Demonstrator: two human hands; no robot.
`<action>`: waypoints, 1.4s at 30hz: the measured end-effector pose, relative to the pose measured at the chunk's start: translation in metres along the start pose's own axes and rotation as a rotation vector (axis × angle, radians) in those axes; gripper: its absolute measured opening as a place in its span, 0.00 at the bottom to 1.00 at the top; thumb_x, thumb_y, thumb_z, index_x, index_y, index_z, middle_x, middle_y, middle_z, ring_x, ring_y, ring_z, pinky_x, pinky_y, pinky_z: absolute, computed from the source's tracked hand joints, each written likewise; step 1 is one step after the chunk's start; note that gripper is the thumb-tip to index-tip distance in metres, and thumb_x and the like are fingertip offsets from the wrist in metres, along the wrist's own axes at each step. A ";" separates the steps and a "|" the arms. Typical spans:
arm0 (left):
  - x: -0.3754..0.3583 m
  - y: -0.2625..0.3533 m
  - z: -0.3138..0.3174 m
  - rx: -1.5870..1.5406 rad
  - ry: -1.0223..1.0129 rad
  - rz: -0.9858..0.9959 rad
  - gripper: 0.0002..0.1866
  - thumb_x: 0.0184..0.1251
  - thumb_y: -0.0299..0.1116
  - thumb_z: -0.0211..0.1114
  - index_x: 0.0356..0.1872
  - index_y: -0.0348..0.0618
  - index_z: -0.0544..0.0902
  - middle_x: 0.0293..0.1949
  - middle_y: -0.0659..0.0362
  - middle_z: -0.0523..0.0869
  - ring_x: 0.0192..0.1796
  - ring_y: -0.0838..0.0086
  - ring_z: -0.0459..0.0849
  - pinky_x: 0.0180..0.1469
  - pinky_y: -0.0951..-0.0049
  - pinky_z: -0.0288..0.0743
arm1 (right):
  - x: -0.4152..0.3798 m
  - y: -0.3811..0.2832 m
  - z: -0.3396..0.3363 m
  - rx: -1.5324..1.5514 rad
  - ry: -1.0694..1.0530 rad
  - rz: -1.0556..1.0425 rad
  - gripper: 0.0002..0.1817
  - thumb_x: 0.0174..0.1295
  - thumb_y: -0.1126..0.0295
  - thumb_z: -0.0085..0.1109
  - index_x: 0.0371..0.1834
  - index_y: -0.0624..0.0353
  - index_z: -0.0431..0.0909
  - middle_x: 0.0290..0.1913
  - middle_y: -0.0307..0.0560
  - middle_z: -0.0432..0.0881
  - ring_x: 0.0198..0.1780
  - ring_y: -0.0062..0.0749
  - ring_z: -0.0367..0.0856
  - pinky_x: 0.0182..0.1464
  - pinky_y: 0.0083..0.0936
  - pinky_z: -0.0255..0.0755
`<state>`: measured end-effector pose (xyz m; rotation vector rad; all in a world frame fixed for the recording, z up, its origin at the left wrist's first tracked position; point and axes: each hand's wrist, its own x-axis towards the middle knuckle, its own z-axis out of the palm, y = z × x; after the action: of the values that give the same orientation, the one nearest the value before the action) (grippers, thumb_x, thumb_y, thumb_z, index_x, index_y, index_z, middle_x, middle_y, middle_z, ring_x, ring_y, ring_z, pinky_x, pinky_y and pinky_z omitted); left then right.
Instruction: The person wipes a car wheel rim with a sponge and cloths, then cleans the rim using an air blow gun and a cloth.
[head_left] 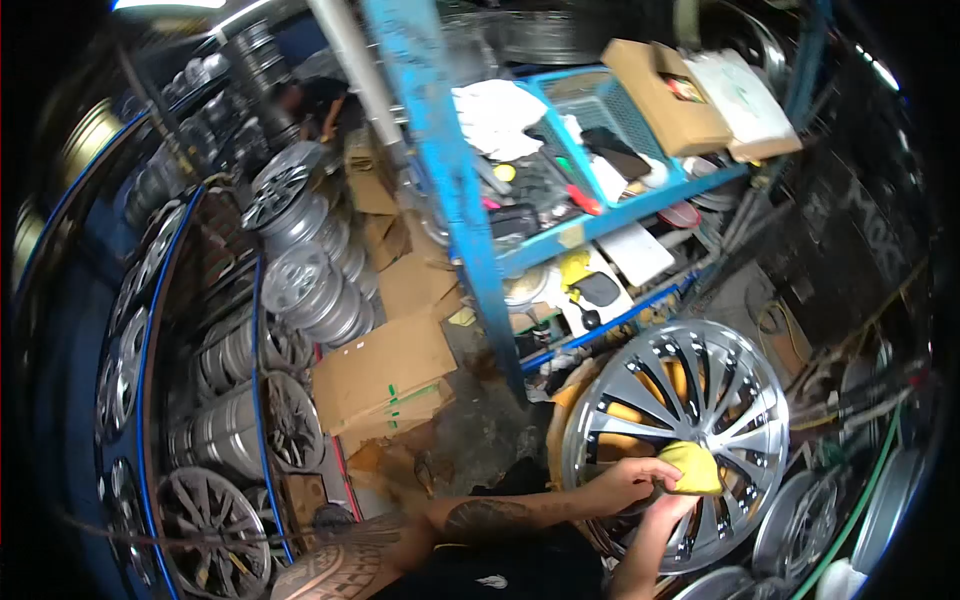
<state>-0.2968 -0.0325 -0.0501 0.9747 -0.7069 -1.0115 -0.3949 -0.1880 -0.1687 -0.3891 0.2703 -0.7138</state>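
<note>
Currently pinching a yellow cloth [693, 466] in left hand [632, 482], with right hand [672, 508] just beneath, over a wheel [706, 424]. Looks soft and rounded against polished metal spokes and glossy black gaps. Cannot tell right hand's grip, with fingers tucked behind the cloth.

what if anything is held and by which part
A yellow cloth or pad: the left hand grips its left edge; the right hand is at its lower edge, exact grip unclear.

Wheel [704, 437] at right, shelves [620, 220] behind it, cardboard [385, 365] left, stacked wheels [312, 295] behind cardboard
</note>
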 end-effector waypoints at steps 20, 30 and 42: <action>-0.012 0.036 0.043 0.381 -0.260 -0.093 0.15 0.74 0.21 0.61 0.58 0.36 0.84 0.49 0.57 0.89 0.53 0.78 0.86 0.57 0.74 0.78 | 0.002 -0.075 0.115 -2.281 -0.165 0.017 0.18 0.65 0.57 0.57 0.50 0.51 0.90 0.36 0.60 0.90 0.39 0.50 0.91 0.43 0.42 0.83; -0.015 0.012 0.034 0.299 -0.169 -0.125 0.12 0.77 0.27 0.63 0.57 0.35 0.84 0.44 0.59 0.90 0.47 0.80 0.86 0.54 0.76 0.80 | 0.057 -0.089 0.145 -2.896 -1.036 0.325 0.13 0.59 0.60 0.62 0.37 0.53 0.91 0.36 0.51 0.92 0.41 0.48 0.92 0.44 0.44 0.85; 0.004 0.010 0.028 0.352 -0.128 0.060 0.12 0.67 0.21 0.59 0.49 0.37 0.85 0.35 0.59 0.87 0.35 0.75 0.81 0.40 0.70 0.75 | 0.089 -0.071 0.152 -3.000 -1.182 0.629 0.23 0.59 0.58 0.58 0.58 0.38 0.89 0.55 0.45 0.91 0.58 0.40 0.89 0.58 0.41 0.82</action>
<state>-0.3157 -0.0432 -0.0290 1.1913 -1.0392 -0.9198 -0.3158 -0.2589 -0.0115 2.6653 -0.0446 -1.1242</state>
